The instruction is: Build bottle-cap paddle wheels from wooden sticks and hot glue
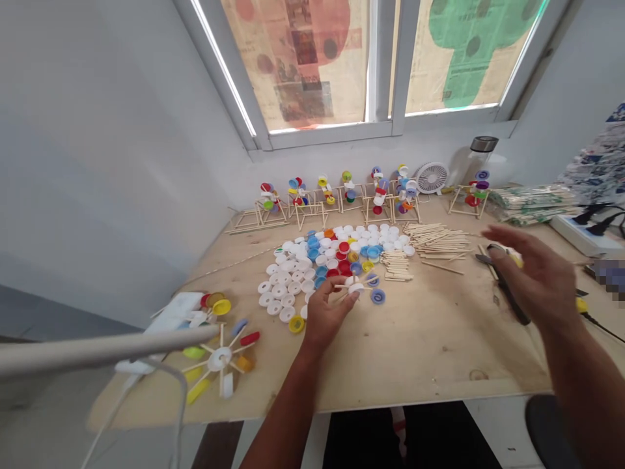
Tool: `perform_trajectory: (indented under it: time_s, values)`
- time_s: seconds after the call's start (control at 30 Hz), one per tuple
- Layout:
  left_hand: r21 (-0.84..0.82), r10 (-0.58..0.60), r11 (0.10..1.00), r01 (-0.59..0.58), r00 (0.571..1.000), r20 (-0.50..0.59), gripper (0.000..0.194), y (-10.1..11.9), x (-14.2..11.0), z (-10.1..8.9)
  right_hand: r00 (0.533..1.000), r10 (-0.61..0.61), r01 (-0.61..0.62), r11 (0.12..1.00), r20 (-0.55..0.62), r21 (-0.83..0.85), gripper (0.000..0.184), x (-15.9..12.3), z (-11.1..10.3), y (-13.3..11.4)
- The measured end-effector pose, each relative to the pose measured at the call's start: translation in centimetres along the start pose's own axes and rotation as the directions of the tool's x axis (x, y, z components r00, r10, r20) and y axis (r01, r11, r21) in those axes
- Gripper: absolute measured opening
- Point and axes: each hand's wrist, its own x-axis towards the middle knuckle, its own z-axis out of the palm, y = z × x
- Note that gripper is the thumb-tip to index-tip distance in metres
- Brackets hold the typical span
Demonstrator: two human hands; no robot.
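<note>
1. White bottle caps (278,291) are lying in a dense patch on the plywood table (430,355), with blue, red and yellow caps mixing in toward the back.
2. Left hand (328,312) is pinching a white cap hub (355,287) between its fingers, with thin wooden sticks poking out from it. The hub is sitting just in front of the patch, near a blue-and-white cap (377,296).
3. Right hand (534,277) is spreading wide open above the table and gripping nothing (its fingers are slightly blurred), over black-handled pliers (502,286).
4. Loose wooden sticks (437,241) are piling up between the caps and the right hand.
5. Stick frames carrying colourful cap wheels (349,195) are standing in a row along the back of the table, beside a small white fan (432,178).
6. A cap-and-stick wheel (219,358) is lying at the table's left end, near a white power strip (170,312), while a grey pole (97,348) is crossing the foreground.
</note>
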Motion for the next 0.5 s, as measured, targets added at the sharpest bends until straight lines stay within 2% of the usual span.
perform_trajectory:
  time_s: [0.03, 0.1, 0.17, 0.23, 0.33, 0.4, 0.5]
  values:
    - [-0.098, -0.045, 0.994, 0.045, 0.999, -0.001, 0.027, 0.1, 0.0, 0.1, 0.997, 0.045, -0.051, 0.994, -0.060, -0.094, 0.034, -0.1, -1.5, 1.4]
    - [-0.302, -0.128, 0.945, 0.124, 0.992, 0.008, 0.029, 0.3, 0.1, 0.3, 0.977, 0.205, -0.212, 0.926, -0.057, -0.311, 0.035, -0.7, -4.1, 4.8]
    - [-0.453, -0.184, 0.876, 0.167, 0.983, 0.007, 0.031, 0.5, 0.2, 0.5, 0.953, 0.304, -0.272, 0.835, -0.012, -0.478, 0.037, -1.6, -6.1, 8.3]
    - [-0.529, -0.219, 0.828, 0.183, 0.976, -0.004, 0.032, 0.6, 0.3, 0.6, 0.956, 0.275, -0.183, 0.827, 0.100, -0.532, 0.039, -2.8, -7.3, 11.7]
    - [-0.568, -0.249, 0.796, 0.208, 0.969, 0.007, 0.032, 0.5, 0.3, 0.7, 0.959, 0.134, 0.014, 0.858, 0.250, -0.514, 0.040, -4.5, -7.6, 15.5]
    - [-0.584, -0.253, 0.780, 0.222, 0.967, 0.030, 0.031, 0.4, 0.3, 0.7, 0.947, 0.103, 0.085, 0.833, 0.305, -0.547, 0.042, -5.1, -7.3, 16.9]
    - [-0.599, -0.254, 0.765, 0.236, 0.966, 0.056, 0.031, 0.3, 0.2, 0.7, 0.936, 0.124, 0.121, 0.763, 0.328, -0.635, 0.048, -5.3, -6.5, 17.6]
